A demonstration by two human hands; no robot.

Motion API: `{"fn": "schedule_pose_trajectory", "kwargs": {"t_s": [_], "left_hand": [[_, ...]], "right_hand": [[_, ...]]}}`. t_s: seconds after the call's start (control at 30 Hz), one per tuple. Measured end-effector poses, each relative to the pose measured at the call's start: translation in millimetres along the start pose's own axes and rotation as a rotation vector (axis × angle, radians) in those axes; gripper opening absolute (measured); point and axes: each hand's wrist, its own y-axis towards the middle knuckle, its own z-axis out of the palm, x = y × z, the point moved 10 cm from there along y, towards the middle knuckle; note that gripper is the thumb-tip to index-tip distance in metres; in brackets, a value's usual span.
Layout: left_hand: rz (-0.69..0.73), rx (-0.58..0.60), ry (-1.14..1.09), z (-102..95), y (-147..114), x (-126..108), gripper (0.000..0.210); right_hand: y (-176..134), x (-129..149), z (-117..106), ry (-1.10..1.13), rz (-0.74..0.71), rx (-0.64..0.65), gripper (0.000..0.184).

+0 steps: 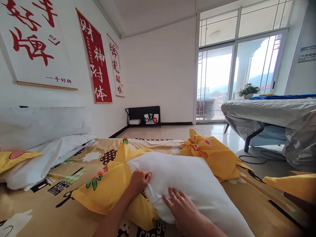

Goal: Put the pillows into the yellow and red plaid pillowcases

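Note:
A white pillow [182, 174] lies on the bed in front of me, its left end inside a yellow pillowcase [111, 187] with a fruit print. My left hand [140, 181] is closed at the mouth of the case, gripping the yellow cloth where it meets the pillow; its fingertips are partly hidden. Flat on the pillow's near side rests my right hand [181, 204], fingers stretched out and holding nothing. Beyond the pillow to the right sits a bunched yellow cloth [212, 153] with a pink print.
A brown patterned sheet [96, 151] covers the bed. White pillows [46, 131] are piled at the left, beside another yellow cloth [18, 159]. More yellow fabric [293, 186] lies at the right edge. A plastic-covered table [269, 112] stands beyond, with cables [261, 158] on the floor.

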Motion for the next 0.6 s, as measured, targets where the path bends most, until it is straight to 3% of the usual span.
{"fn": "schedule_pose_trajectory", "kwargs": {"t_s": [0.07,0.13,0.17,0.27,0.37,0.43,0.6], "left_hand": [[-0.017,0.013,0.016,6.8,-6,-3,0.049],[-0.022,0.025,0.035,12.0,-10,-6,0.049],[-0.022,0.033,0.043,14.0,-12,-7,0.049],[-0.019,0.052,0.06,18.1,-16,-10,0.051],[-0.016,0.063,0.067,20.7,-20,-15,0.051],[-0.015,0.069,0.064,21.7,-22,-17,0.051],[-0.01,0.072,0.041,15.9,-22,-18,0.049]], "right_hand": [[15,-41,-19,0.228,0.068,0.18,0.049],[31,-94,-41,0.23,0.196,0.15,0.049],[35,-125,-43,0.226,0.338,0.127,0.05],[33,-178,-14,0.224,0.608,0.13,0.051],[24,-184,35,0.259,0.646,0.196,0.05],[17,-182,52,0.277,0.649,0.207,0.051],[12,-182,52,0.298,0.639,0.17,0.049]]}}
